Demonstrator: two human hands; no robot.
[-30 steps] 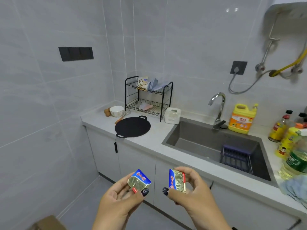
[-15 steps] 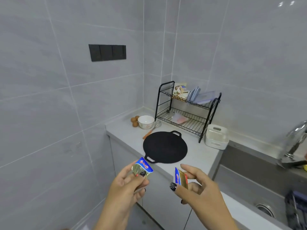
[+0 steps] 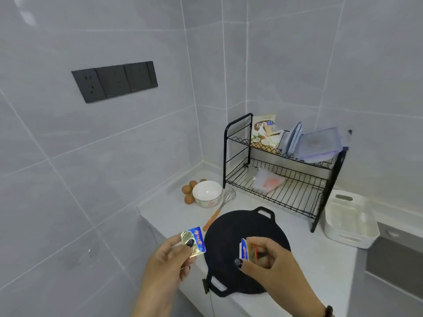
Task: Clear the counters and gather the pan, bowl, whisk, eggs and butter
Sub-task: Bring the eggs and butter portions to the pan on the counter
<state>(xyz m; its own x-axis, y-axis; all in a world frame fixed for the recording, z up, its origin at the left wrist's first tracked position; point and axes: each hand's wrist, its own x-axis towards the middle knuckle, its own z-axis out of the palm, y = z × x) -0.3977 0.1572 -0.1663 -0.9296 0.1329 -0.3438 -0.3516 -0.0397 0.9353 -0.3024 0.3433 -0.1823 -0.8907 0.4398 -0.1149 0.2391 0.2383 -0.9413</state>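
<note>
Fingers of each hand point(image 3: 169, 259) point(image 3: 270, 264) pinching a foil butter pat point(image 3: 194, 241) point(image 3: 248, 250); white bowl point(image 3: 207, 193) empty beside eggs point(image 3: 188, 193).

Two small foil-wrapped butter portions, one point(image 3: 194, 241) left, the other point(image 3: 247, 251) right, are held above the counter edge, while a flat black two-handled pan point(image 3: 238, 234), white ceramic bowl point(image 3: 207, 193), orange-handled wire whisk point(image 3: 220, 208) and brown eggs point(image 3: 188, 193) are clustered on the grey counter.

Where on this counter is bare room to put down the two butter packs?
Bare counter lies left of the pan, in front of the bowl and eggs, and between pan and white bin. The corner by the whisk and rack is crowded.
</note>
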